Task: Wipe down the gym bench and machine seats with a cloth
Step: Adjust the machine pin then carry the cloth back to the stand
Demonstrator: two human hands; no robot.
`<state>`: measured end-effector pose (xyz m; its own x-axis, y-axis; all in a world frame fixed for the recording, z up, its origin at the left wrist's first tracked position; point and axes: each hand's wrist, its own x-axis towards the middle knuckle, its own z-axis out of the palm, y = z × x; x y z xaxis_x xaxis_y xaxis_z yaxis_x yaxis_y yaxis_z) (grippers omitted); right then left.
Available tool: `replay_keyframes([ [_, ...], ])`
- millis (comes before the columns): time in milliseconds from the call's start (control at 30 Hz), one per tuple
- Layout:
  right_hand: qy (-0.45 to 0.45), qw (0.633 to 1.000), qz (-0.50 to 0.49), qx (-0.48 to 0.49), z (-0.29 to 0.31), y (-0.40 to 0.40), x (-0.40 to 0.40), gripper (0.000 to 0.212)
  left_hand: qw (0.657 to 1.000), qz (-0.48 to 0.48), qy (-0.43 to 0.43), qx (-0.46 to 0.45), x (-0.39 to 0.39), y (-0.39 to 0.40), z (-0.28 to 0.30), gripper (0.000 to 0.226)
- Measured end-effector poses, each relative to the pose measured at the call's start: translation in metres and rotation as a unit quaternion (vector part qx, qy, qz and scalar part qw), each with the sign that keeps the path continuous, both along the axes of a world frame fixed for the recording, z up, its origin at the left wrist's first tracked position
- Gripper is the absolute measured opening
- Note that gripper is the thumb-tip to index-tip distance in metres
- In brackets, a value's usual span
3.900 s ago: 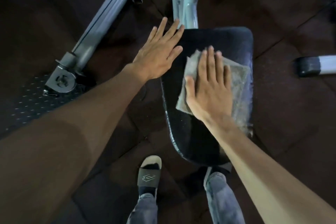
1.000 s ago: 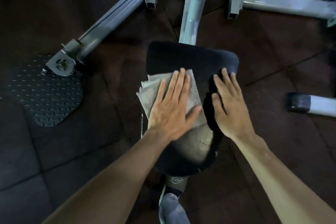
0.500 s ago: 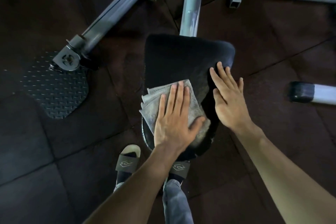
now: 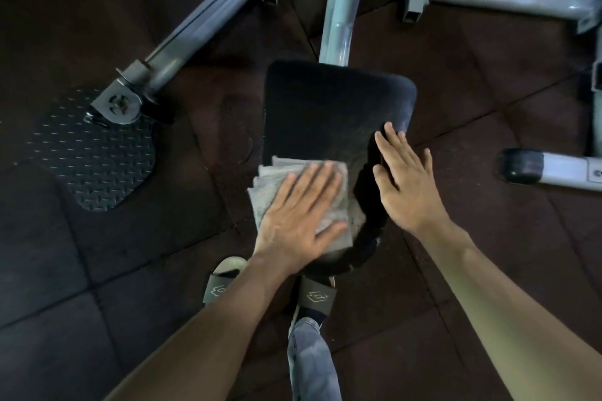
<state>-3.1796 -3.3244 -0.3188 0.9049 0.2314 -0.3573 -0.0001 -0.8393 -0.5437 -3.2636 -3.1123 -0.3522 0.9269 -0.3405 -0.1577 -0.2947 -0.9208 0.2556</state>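
Black seat (image 4: 329, 107), one grey cloth (image 4: 265, 187), two flat hands (image 4: 402, 189)

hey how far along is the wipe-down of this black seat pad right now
Mid-wipe. Done: can't tell; the far half of the seat pad looks bare, but the dark vinyl shows no clear wiped mark. In hand: the left hand presses the folded grey cloth flat on the pad's near left part, while the right hand rests flat on its right edge. Left: the strip under the right hand, and any other seats, which are out of view.
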Motion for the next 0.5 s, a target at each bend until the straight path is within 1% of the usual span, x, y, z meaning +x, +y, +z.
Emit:
replay_keyframes([
  [100, 0.026, 0.999, 0.016, -0.011, 0.010, 0.002, -0.016, 0.063, 0.992, 0.120, 0.021, -0.026, 0.023, 0.032, 0.006, 0.064],
  [167, 0.037, 0.999, 0.009, -0.021, 0.020, 0.007, -0.025, 0.061, 0.977, 0.195, 0.067, -0.055, 0.045, 0.057, 0.021, 0.065],
  [200, 0.040, 0.999, 0.000, -0.024, 0.027, 0.012, -0.028, 0.059, 0.966, 0.229, 0.094, -0.074, 0.055, 0.069, 0.033, 0.060],
  [233, 0.040, 0.999, -0.006, -0.026, 0.037, 0.020, -0.031, 0.056, 0.960, 0.243, 0.111, -0.085, 0.063, 0.080, 0.047, 0.050],
  [300, 0.041, 0.999, 0.000, -0.015, 0.062, 0.043, -0.034, 0.050, 0.957, 0.239, 0.127, -0.103, 0.070, 0.100, 0.081, 0.031],
  [400, 0.073, 0.997, 0.016, 0.033, 0.119, 0.098, -0.032, 0.040, 0.950, 0.257, 0.108, -0.138, 0.058, 0.139, 0.139, 0.027],
  [500, 0.077, 0.994, 0.070, 0.043, 0.188, 0.164, -0.022, 0.036, 0.935, 0.303, 0.089, -0.163, 0.037, 0.185, 0.204, 0.021],
])
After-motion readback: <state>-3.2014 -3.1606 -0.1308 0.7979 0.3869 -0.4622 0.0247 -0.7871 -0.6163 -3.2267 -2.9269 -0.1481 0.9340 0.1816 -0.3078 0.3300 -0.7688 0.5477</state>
